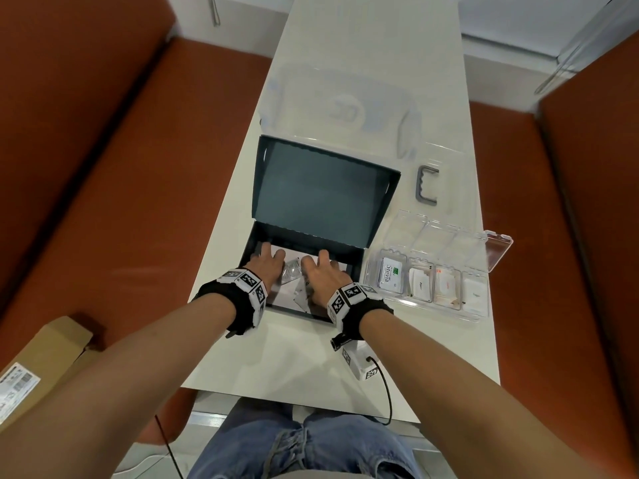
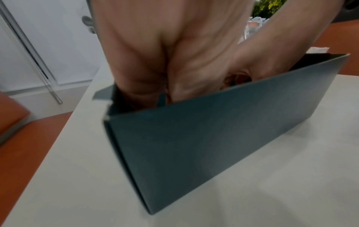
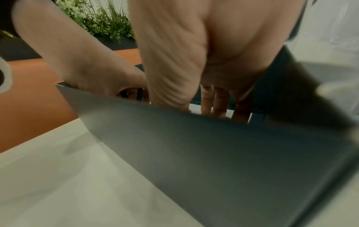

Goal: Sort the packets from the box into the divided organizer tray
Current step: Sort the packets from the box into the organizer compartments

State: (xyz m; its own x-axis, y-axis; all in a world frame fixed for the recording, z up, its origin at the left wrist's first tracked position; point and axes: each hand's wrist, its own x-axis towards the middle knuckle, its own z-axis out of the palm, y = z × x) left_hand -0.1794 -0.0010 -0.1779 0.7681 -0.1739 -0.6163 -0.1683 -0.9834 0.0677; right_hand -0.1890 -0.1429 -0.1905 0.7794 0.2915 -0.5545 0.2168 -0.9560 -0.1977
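Four tray (image 1: 482, 314) compartments filled (back row bare); both hands, left hand (image 1: 268, 266) and right hand (image 1: 323, 274), fingers flat, rummage the box (image 1: 352, 267) for remaining packets (image 1: 290, 271).

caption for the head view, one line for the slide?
Both hands, left hand and right hand, reach into the open dark box beside the partly filled clear organizer tray.

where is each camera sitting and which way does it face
Head: looks down at the white table, dark teal cardboard box, clear divided organizer tray; both forearms show.
Left wrist: low, faces the box's near wall; left hand reaches in.
Right wrist: the same, with right hand.
All share the box.
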